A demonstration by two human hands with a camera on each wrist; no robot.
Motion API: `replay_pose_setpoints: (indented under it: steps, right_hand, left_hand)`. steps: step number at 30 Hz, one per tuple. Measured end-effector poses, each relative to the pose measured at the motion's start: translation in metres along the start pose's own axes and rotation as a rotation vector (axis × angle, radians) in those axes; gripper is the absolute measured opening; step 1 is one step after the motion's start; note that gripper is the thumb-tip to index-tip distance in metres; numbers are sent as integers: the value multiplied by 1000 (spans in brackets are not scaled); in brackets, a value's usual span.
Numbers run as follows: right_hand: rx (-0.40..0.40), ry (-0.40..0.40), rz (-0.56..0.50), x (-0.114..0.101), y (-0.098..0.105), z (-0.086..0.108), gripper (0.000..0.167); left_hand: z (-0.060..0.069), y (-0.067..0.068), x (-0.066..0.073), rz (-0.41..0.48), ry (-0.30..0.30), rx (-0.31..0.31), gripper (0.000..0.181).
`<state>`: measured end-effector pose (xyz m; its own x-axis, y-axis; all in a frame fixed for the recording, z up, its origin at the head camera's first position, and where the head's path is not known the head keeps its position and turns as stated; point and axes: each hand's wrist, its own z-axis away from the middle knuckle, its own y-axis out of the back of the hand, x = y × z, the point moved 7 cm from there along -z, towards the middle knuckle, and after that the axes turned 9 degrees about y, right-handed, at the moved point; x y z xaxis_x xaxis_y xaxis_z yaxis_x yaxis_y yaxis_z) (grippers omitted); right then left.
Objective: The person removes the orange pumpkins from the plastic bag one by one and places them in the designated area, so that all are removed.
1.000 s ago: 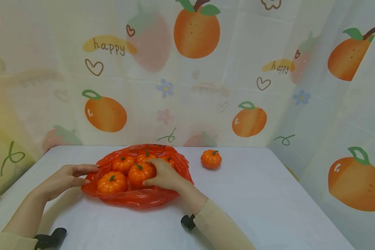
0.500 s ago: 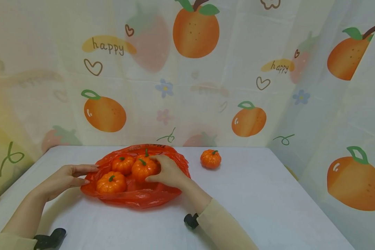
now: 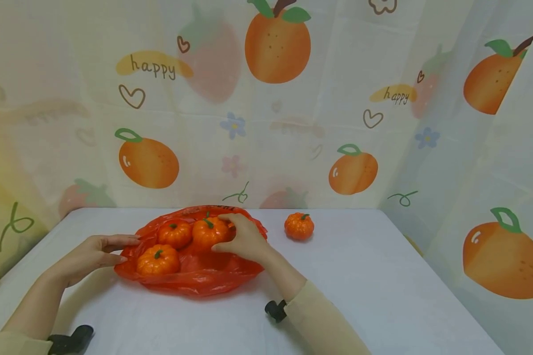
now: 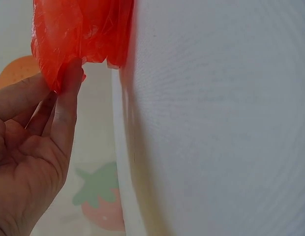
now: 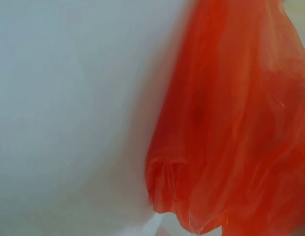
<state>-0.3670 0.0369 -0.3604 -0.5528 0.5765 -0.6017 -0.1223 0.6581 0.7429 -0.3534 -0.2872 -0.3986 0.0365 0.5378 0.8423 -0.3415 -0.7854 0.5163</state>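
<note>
An open red plastic bag (image 3: 200,285) lies on the table with several small orange pumpkins in it. My left hand (image 3: 91,256) pinches the bag's left edge between thumb and fingers; the left wrist view shows the hand (image 4: 37,142) on the red film (image 4: 69,34). Inside the bag, my right hand (image 3: 244,241) grips a pumpkin (image 3: 208,233) from its right side. Two more pumpkins, one behind (image 3: 175,235) and one in front (image 3: 158,261), sit left of it. Red film (image 5: 226,118) fills much of the right wrist view, where my right hand cannot be made out.
A single pumpkin (image 3: 299,227) stands on the white table (image 3: 364,281), right of the bag near the back edge. Behind the table hangs a curtain (image 3: 293,162) printed with fruit.
My right hand and the gripped pumpkin have shifted right and slightly back within the bag, covering the pumpkins behind. The left hand has stayed at the bag's edge.
</note>
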Motion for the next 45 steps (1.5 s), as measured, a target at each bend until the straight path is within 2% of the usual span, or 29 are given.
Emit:
replay_pose_setpoints:
  steps: [5,17,34,45]
  right_hand:
    - [37,6,13,2,8,0,75]
    - [116,34,-86,6,31,4,74]
    - [208,5,-117,32,64,12,70]
    - [319,-22,-104,54,92,24,70]
  left_hand:
    - [0,0,-1,-3,2,-2,48]
    - [0,0,0,7,-13,-6,48]
    - [-1,-1,-1,7,-9,-4,49]
    - [0,0,-1,17,-20,-9,47]
